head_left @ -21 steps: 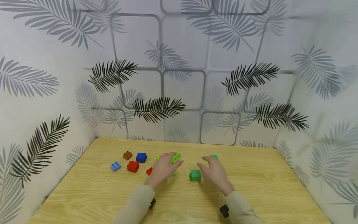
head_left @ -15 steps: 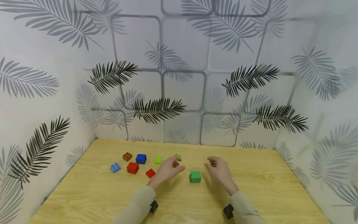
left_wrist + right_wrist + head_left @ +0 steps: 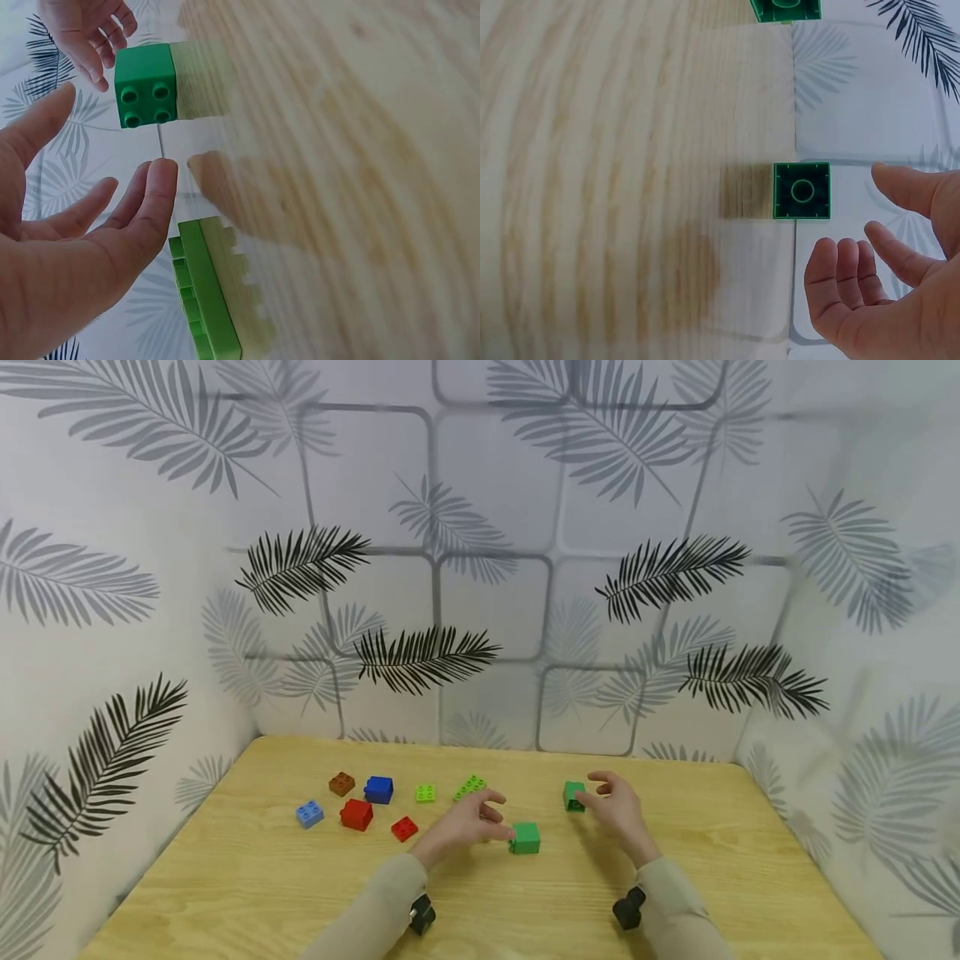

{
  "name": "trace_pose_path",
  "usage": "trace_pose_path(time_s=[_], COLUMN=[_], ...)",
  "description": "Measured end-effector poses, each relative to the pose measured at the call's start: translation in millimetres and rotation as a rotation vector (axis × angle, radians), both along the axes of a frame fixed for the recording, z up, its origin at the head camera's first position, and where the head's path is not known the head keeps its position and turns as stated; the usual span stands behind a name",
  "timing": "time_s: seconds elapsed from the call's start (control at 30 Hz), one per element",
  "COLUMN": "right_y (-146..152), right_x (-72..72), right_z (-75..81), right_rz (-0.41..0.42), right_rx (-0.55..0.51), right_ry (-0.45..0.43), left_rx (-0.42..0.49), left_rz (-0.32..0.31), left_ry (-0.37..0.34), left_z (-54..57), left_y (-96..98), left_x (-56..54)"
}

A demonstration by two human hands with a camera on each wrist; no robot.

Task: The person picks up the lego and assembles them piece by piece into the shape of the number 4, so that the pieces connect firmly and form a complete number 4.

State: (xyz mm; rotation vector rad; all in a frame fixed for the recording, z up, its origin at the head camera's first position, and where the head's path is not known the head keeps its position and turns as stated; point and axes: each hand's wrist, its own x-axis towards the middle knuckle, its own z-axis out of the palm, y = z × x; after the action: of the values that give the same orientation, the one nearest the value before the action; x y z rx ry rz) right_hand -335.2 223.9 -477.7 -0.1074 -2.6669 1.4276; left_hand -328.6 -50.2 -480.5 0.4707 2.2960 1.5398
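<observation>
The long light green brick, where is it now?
In the head view, the long light green brick lies on the table, just beyond the left hand, right of the small light green brick.

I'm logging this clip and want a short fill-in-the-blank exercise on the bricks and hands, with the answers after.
1. In the left wrist view, the dark green block shows ____ studs.
2. In the head view, the leftmost brick is light ____.
3. The number of bricks held by the left hand and right hand together is ____.

Missing words: four; blue; zero.
</observation>
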Motion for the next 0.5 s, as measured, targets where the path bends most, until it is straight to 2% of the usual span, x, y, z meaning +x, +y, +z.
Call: trace_pose_path(time_s=[0.2,0.37,0.5], right_y=[4.5,5.3,5.5], right_x=[-5.4,-8.3,-13.5], right_z=[-6.1,-9.4,-13.1], right_rz=[0.028,0.048,0.078], right_rx=[-0.068,-0.095,-0.109], right_ry=[-0.068,-0.125,-0.151], left_rx=[-0.013,-0.040,-0.065], left_rz=[-0.041,-0.103,-0.120], left_ry=[-0.024,-0.036,-0.039], left_z=[-2.9,-4.5,-3.7], left_y=[0.0,1.4,5.2], left_x=[-0.1,-1.9,-3.2])
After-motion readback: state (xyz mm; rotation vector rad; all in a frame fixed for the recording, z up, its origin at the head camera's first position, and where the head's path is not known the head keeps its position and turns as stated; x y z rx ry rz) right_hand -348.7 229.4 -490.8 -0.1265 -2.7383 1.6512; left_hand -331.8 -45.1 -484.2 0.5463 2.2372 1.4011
